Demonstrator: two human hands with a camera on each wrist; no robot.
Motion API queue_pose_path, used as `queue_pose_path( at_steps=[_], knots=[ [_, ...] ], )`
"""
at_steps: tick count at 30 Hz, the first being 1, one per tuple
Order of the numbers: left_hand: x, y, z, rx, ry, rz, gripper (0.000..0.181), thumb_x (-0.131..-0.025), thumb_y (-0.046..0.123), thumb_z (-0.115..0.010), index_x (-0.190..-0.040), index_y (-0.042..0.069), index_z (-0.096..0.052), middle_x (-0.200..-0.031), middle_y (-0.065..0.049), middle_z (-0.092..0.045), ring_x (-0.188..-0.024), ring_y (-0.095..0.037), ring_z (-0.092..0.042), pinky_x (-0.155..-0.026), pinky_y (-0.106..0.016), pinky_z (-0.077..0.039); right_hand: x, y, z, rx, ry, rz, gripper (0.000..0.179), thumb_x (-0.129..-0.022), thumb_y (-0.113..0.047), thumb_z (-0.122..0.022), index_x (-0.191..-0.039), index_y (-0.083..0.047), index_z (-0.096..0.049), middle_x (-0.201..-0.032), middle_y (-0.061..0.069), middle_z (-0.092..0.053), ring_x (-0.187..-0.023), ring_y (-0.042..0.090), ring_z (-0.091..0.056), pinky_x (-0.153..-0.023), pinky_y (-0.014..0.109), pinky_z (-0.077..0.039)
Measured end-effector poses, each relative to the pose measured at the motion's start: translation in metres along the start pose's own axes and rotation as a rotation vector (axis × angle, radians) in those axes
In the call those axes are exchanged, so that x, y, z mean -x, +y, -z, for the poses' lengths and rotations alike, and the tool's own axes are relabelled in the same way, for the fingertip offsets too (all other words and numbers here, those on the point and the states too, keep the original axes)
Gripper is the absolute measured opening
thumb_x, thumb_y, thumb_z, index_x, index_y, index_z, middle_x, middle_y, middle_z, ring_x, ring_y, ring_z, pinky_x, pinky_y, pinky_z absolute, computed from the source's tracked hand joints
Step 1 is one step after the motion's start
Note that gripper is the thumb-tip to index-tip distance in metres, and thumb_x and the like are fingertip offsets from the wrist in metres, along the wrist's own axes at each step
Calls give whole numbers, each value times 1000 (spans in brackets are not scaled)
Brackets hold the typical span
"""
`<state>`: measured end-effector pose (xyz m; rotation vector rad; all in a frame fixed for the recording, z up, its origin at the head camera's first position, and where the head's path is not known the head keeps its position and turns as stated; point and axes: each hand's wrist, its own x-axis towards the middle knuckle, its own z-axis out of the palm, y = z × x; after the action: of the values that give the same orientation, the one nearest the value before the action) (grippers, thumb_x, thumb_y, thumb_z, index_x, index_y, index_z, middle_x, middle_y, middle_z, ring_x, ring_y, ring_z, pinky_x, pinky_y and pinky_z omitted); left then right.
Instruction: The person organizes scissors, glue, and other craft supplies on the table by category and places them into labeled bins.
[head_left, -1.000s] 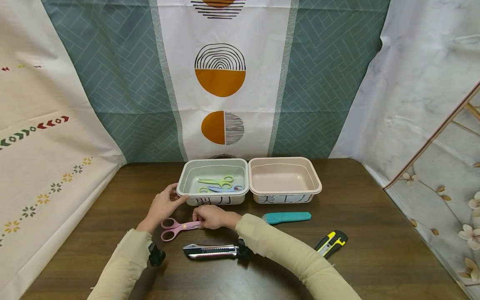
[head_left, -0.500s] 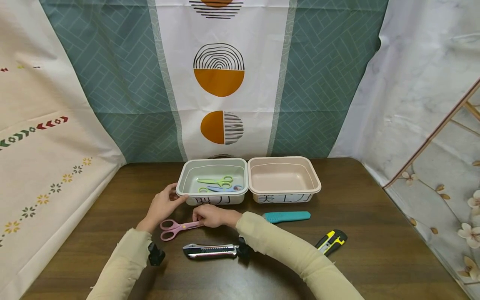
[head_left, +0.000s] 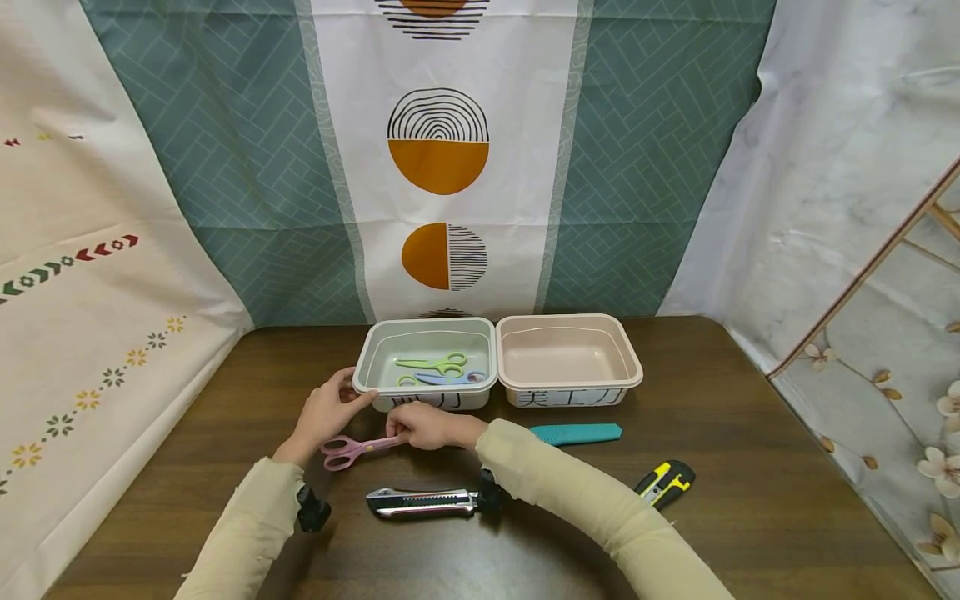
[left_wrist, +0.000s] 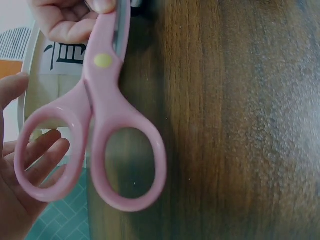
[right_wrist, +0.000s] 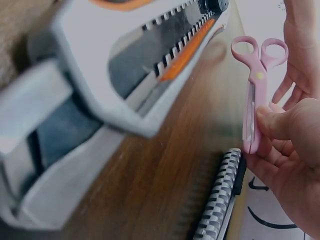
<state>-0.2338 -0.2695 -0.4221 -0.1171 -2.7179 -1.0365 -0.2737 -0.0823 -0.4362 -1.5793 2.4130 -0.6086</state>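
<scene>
My right hand (head_left: 423, 425) pinches the blade end of pink scissors (head_left: 360, 449) between thumb and fingers, just in front of the grey-green bin (head_left: 365, 354). Their two loops point left, and in the left wrist view the pink scissors (left_wrist: 104, 85) fill much of the picture. With its thumb on the front rim, my left hand (head_left: 322, 414) rests at the bin's left corner; its fingers look loosely extended in the left wrist view. Inside that bin lie green scissors (head_left: 431, 364) and blue scissors (head_left: 450, 378). Part of another green handle shows beside them.
A beige bin (head_left: 636, 367) stands against the first bin's right side. A silver-and-black utility knife (head_left: 420, 502) lies nearer me. To the right are a teal cutter (head_left: 577, 433) and a yellow-and-black utility knife (head_left: 667, 482), partly behind my right sleeve. A curtain hangs behind the table.
The pink scissors' loops have risen from the table, and my right hand has lifted slightly toward the bin. My left hand stays at the bin's corner.
</scene>
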Motion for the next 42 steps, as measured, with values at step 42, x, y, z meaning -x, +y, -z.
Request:
queue_pose_path(
  at_steps=[42],
  knots=[
    [-2,0,0,-31,1,25,60,-82,33,-65,-126,-3,-44,-104,-22,-62,-91,-31,-61,-77,-45,-47,70,8,35,45,74,-67,6,-81,-3,-62,-80,-8,-60,-70,-4,-48,-66,6,-43,-62,17,-35]
  ],
)
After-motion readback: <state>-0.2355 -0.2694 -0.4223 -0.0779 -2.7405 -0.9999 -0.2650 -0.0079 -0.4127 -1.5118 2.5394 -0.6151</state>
